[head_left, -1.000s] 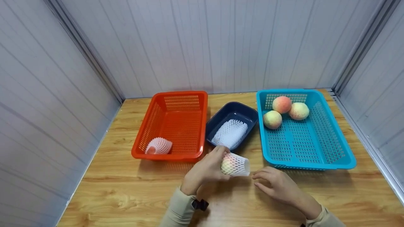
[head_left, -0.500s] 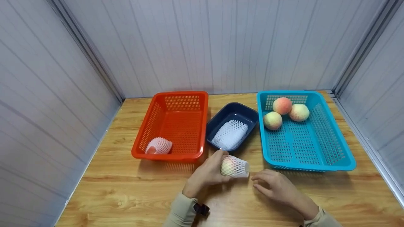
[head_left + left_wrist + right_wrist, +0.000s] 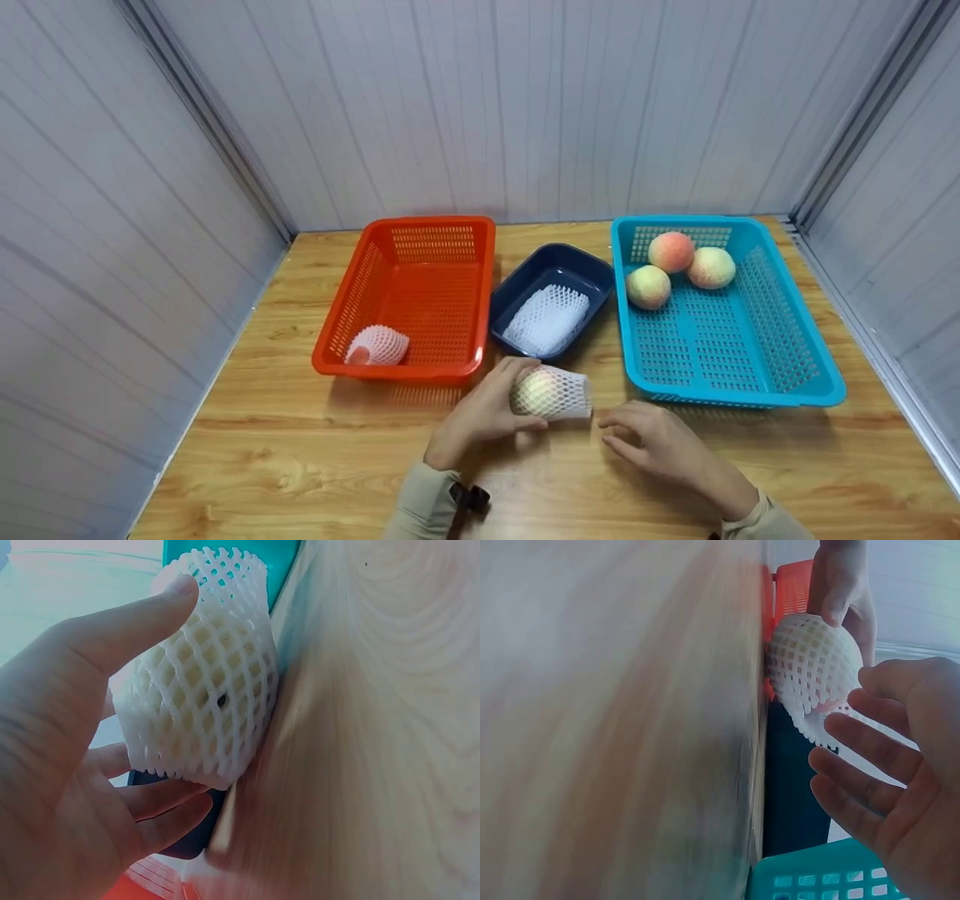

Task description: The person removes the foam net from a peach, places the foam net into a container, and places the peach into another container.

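Observation:
A peach in a white foam net sleeve lies in the grasp of my left hand, in front of the navy tray. In the left wrist view the thumb is along one side of the netted peach and the fingers curl beneath its near end. The loose end of the sleeve sticks out to the right, toward my right hand. That hand holds nothing; in the right wrist view its fingers are spread and relaxed beside the sleeve's end.
The orange basket at left contains a pink-netted fruit. Folded white foam nets lie in the navy tray at centre. Three bare peaches sit in the blue basket at right. Panel walls enclose the wooden table.
My left hand has shifted slightly left, and the peach shows more toward the left end of its sleeve. The right hand stays almost still; baskets and tray keep their places.

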`<action>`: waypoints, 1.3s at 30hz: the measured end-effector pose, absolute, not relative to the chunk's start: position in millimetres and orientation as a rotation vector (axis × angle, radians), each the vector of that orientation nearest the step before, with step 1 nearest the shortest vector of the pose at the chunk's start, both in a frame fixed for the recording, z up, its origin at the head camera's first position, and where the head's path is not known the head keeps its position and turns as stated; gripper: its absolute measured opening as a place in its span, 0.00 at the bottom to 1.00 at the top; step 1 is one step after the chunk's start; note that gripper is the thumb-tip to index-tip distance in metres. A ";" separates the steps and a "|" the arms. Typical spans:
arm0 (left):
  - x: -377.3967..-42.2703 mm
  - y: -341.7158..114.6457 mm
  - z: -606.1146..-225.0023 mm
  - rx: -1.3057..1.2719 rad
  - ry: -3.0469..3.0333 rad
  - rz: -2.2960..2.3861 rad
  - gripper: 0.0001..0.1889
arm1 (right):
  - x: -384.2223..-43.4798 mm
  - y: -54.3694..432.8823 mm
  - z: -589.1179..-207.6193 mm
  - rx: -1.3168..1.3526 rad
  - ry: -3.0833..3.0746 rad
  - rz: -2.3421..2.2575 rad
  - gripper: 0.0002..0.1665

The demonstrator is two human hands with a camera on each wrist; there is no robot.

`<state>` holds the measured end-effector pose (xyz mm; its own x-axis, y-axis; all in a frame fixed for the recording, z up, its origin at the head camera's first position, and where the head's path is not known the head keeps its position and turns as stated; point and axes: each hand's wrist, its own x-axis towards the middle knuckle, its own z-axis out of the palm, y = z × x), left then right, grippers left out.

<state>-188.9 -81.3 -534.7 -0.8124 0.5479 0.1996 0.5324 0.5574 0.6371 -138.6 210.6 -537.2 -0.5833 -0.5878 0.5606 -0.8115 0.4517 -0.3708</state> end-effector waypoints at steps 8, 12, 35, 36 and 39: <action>-185.5 -88.6 -536.2 0.945 2.728 1.232 0.44 | -134.9 209.7 -536.2 1.191 -2.342 0.878 0.14; -178.1 -93.8 -533.6 0.933 2.727 1.276 0.42 | -131.3 210.1 -534.5 1.168 -2.350 0.872 0.14; -127.1 -104.0 -525.5 0.421 2.263 2.008 0.28 | -145.5 193.2 -537.0 1.087 -2.361 1.290 0.16; -129.3 -104.4 -529.6 0.409 2.250 2.004 0.30 | -146.7 192.0 -538.3 1.072 -2.366 1.314 0.16; -136.2 -104.8 -541.9 0.388 2.243 1.976 0.36 | -149.4 188.9 -542.8 1.028 -2.381 1.374 0.17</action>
